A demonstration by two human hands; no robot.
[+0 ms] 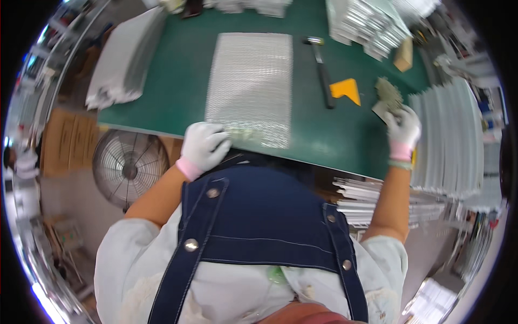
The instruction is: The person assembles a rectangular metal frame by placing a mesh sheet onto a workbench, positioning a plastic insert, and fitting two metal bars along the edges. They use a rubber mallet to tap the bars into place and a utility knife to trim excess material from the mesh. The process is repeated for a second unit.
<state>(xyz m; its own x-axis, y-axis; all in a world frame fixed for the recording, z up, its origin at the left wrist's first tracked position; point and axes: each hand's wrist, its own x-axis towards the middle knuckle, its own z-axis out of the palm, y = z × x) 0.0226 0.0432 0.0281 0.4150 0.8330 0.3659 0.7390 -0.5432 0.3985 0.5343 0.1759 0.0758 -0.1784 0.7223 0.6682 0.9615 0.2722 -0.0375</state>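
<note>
A silvery, finely ribbed rectangular sheet [249, 81] lies flat on the green-topped table [181, 70] in front of me. My left hand [205, 146], in a white glove with a pink cuff, rests at the table's front edge by the sheet's near left corner. Its fingers are loosely bent and apart, with nothing visible in them. Far to the right, my right hand [403, 128], gloved the same way, has its fingers closed on the near end of a crumpled grey-green rag [388, 93]. A small pale flat piece [380, 110] shows beside those fingertips; whether it is gripped too, I cannot tell.
A black-handled hammer [322, 73] and a yellow scraper [346, 90] lie right of the sheet. Stacks of pale panels stand left [127, 56] and right [448, 137]. More silvery pieces [369, 27] and a wooden block [403, 55] sit far right. A floor fan [130, 170] stands lower left.
</note>
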